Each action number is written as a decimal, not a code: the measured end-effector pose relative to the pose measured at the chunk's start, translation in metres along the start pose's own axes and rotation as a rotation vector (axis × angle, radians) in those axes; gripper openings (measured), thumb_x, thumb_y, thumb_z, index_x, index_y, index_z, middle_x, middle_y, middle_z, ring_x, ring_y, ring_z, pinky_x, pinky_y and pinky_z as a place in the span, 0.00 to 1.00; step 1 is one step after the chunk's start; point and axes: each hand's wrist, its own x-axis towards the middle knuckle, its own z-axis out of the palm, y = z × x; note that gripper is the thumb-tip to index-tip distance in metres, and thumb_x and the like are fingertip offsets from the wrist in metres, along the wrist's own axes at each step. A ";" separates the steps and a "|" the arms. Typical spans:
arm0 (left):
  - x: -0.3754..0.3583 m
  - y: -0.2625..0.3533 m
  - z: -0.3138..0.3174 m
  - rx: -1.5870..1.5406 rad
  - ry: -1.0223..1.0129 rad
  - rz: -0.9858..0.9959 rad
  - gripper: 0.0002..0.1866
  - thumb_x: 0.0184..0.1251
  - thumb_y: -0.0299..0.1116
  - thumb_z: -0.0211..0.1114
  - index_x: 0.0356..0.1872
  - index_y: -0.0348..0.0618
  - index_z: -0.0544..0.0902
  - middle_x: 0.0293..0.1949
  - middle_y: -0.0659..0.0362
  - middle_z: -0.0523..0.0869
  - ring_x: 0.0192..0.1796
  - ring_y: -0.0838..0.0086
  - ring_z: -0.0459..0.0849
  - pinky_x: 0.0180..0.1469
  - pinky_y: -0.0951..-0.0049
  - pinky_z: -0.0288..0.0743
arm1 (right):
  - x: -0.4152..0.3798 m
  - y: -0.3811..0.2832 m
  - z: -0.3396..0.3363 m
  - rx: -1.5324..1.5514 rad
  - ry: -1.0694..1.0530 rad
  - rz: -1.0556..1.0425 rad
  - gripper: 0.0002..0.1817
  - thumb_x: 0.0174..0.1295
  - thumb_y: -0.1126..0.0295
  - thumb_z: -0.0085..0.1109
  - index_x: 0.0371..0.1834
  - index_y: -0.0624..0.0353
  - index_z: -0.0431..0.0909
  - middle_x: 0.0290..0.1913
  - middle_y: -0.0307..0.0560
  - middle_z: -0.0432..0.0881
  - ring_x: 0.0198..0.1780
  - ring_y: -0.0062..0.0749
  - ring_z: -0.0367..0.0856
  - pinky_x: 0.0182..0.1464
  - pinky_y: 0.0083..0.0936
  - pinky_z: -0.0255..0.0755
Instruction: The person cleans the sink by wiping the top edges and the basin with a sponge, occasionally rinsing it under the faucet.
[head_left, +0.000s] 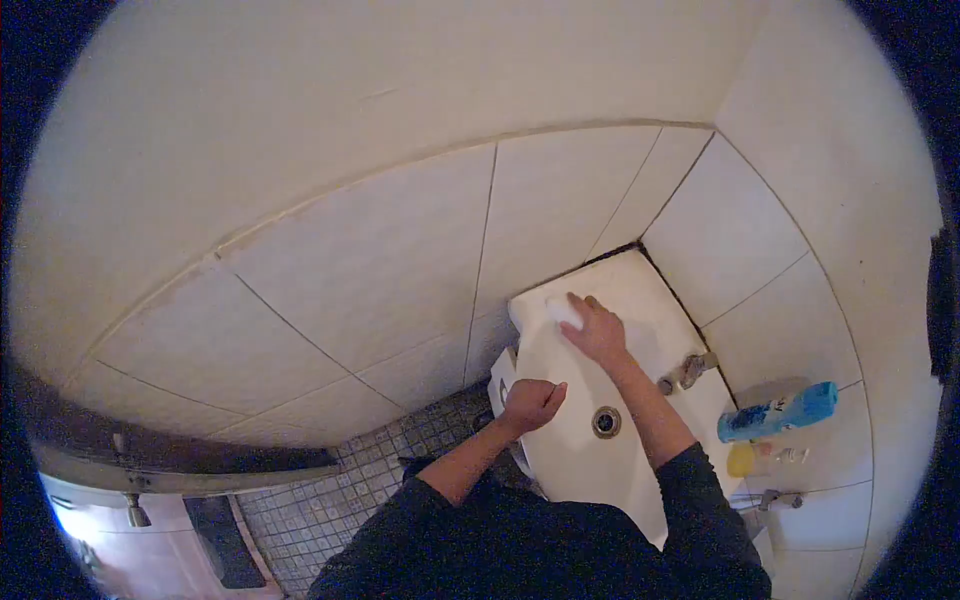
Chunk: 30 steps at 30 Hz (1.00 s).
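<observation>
While pressed flat on a white sponge (562,311) at far rim of sink (640,290), right hand (598,333) open over it. Left hand (531,403) curled shut on sink's edge at 9 o'clock. Drain (606,422) centre, tap (686,371) at 3, blue spray can (778,411) beyond.

We find the sink (585,440) hemmed by tiled walls (400,260) behind and to the right, meeting in a corner just past its far end. The tap (687,370) stands on the right rim; a blue bottle (778,411) and a yellow bottle (758,459) crowd the rim beside it. The basin around the drain (606,421) lies open. Our hands occupy the far and left rim.
</observation>
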 end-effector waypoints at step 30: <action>-0.002 -0.002 -0.001 0.007 -0.025 0.017 0.23 0.62 0.41 0.48 0.10 0.39 0.70 0.13 0.48 0.73 0.17 0.51 0.72 0.22 0.56 0.66 | 0.044 0.025 -0.025 -0.109 -0.128 0.244 0.30 0.43 0.55 0.60 0.54 0.48 0.68 0.43 0.51 0.73 0.41 0.44 0.76 0.41 0.37 0.72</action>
